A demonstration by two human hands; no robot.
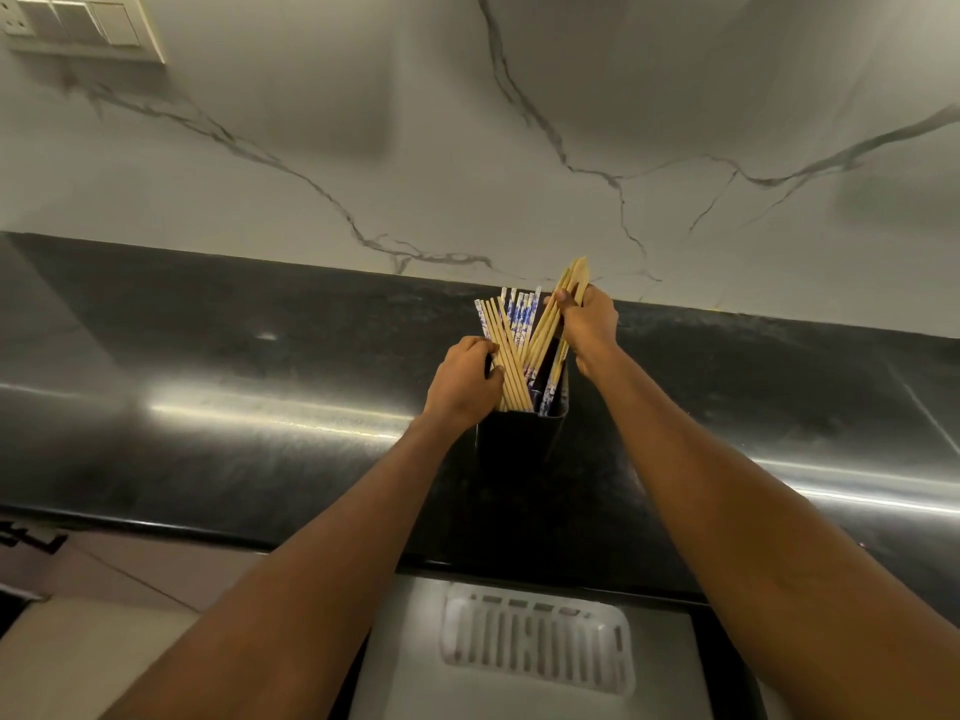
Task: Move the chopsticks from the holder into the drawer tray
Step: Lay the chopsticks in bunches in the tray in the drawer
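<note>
Head view: left hand (465,379) grips chopsticks (511,356) standing in the holder (519,439); right hand (589,324) grips another bundle there. None visible in drawer tray (537,641); transfer judged barely begun.

Black countertop (208,381), veined marble wall (467,122) (switch panel (78,26) top left)

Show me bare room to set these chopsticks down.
The countertop is bare on both sides of the holder, and the slotted drawer tray below looks bare. Crowded: the holder's mouth, with chopsticks, left hand and right hand.
</note>
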